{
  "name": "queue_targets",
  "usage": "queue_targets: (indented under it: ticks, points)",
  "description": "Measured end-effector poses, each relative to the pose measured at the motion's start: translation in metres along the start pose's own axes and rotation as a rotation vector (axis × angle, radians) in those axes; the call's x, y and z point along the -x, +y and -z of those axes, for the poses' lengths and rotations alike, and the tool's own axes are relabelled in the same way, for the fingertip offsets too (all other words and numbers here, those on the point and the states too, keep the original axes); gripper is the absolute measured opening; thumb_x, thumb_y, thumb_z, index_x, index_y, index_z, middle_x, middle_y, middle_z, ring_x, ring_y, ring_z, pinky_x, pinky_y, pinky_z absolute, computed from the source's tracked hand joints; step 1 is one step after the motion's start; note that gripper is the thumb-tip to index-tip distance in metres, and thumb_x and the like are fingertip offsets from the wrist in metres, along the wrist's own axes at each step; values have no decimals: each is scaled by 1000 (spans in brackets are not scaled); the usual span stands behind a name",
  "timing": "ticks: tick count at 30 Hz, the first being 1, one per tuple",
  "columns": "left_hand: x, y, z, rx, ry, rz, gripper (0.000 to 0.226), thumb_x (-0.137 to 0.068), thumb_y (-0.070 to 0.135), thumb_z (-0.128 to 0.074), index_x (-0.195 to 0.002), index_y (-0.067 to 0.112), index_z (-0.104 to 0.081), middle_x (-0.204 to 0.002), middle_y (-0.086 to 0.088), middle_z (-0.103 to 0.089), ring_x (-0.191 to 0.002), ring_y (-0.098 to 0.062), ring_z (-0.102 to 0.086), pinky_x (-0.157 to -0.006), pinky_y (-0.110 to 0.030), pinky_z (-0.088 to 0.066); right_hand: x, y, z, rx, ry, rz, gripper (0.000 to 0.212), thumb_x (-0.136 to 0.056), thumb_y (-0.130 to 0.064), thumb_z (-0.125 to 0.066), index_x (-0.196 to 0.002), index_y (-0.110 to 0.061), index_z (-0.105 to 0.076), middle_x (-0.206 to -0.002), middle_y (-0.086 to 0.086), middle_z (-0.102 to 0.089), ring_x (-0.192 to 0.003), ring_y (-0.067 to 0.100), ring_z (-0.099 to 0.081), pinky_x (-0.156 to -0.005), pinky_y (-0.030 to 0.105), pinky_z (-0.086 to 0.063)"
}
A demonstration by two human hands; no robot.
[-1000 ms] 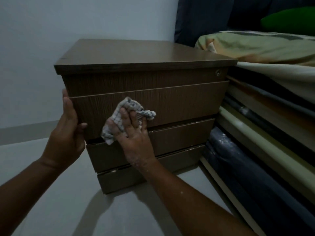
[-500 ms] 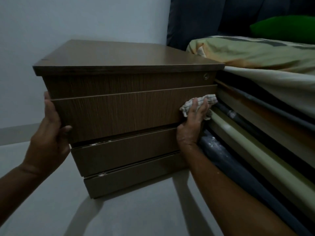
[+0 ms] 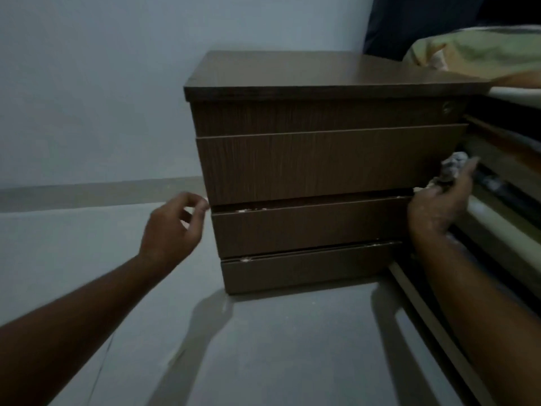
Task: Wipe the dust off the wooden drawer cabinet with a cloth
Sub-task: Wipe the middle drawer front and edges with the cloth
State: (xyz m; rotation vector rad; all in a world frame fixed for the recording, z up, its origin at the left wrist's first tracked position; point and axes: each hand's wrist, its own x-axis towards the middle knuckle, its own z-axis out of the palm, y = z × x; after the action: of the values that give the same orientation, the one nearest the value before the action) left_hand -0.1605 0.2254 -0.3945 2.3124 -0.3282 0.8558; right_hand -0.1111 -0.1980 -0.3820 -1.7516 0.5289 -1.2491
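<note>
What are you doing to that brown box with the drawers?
A person is dusting the wooden drawer cabinet. The right hand holds a bunched cloth at the cabinet's right front edge, next to stacked bedding. The left hand hovers, loosely curled, by the left front corner. Pale specks show along the lower drawer gaps.

A bedroom in a home is shown. A small wooden drawer cabinet point(image 3: 328, 159) is set on a smooth grey floor point(image 3: 263, 347), close to a plain pale wall point(image 3: 102, 83). Right beside the cabinet, a bed point(image 3: 503, 177) is seen, with layers of bedding stacked along its side. A rumpled green and yellow blanket point(image 3: 480, 54) is spread on top of the bed. The room is dimly lit, and something dark is seen behind the bed.
</note>
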Motion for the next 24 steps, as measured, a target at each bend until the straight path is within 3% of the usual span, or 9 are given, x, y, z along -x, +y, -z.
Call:
queue_targets:
  ticks: [2, 4, 8, 11, 13, 17, 20, 22, 24]
  points:
    - [12, -5, -4, -168, -212, -116, 22, -94, 43, -62, -106, 25, -64, -113, 1, -62, -82, -11, -65, -66, -36, -59, 18, -4, 3, -53, -16, 36, 66, -94, 2, -38, -156, -10, -21, -158, 10, -33, -137, 2, -26, -105, -5, -10]
    - [21, -4, -9, -183, -302, -137, 39, -91, 39, -69, -123, 17, -61, -128, -3, -54, -96, -13, -61, -73, -30, -58, 39, -13, 5, -107, -74, 84, 67, -90, 3, -38, -155, -5, -24, -155, 11, -33, -137, 5, -24, -107, -3, -12]
    - [22, 3, -18, -112, -225, -77, 47, -92, 24, -69, -134, 8, -55, -128, -8, -55, -94, -12, -58, -76, -33, -59, 74, -29, 0, -190, -197, 158, 71, -86, 6, -38, -154, -5, -25, -155, 8, -31, -141, 5, -23, -111, 4, -19]
    - [22, 4, -20, -126, -207, -88, 44, -92, 21, -69, -132, 4, -58, -126, -11, -56, -94, -12, -55, -80, -30, -57, 89, -42, -2, -224, -247, 207, 72, -86, 7, -40, -155, -6, -25, -153, -2, -31, -137, -16, -23, -112, 10, -24]
    - [24, 5, -21, -165, -211, -114, 43, -92, 22, -69, -129, 4, -59, -125, -13, -57, -100, -18, -58, -84, -26, -50, 97, -53, -3, -263, -269, 239, 69, -89, 9, -41, -154, -5, -25, -150, -7, -30, -135, -20, -23, -113, 12, -27]
    - [29, 6, -20, -198, -200, -140, 37, -89, 23, -73, -119, 5, -61, -117, -14, -62, -107, -26, -59, -89, -28, -44, 111, -75, -1, -328, -343, 296, 68, -90, 11, -43, -154, -5, -25, -156, 4, -32, -144, 0, -29, -117, 24, -32]
    - [29, 3, -20, -162, -217, -183, 33, -86, 22, -75, -111, 7, -62, -109, -12, -62, -101, -24, -57, -84, -27, -44, 126, -89, 2, -323, -482, 387, 71, -85, 18, -45, -152, 1, -28, -155, 11, -33, -144, 5, -31, -116, 21, -32]
    - [28, 0, -20, -134, -213, -214, 32, -88, 21, -73, -115, 7, -62, -111, -12, -62, -104, -25, -57, -87, -28, -45, 142, -96, 3, -263, -591, 468, 68, -87, 13, -48, -152, 0, -29, -156, 18, -34, -146, 20, -33, -118, 23, -31]
    - [32, -2, -22, -94, -200, -222, 42, -92, 17, -67, -131, 3, -58, -125, -16, -62, -116, -25, -57, -96, -31, -49, 162, -100, 1, -184, -701, 529, 70, -89, 10, -50, -153, -8, -26, -158, 18, -30, -149, 26, -26, -119, 16, -23]
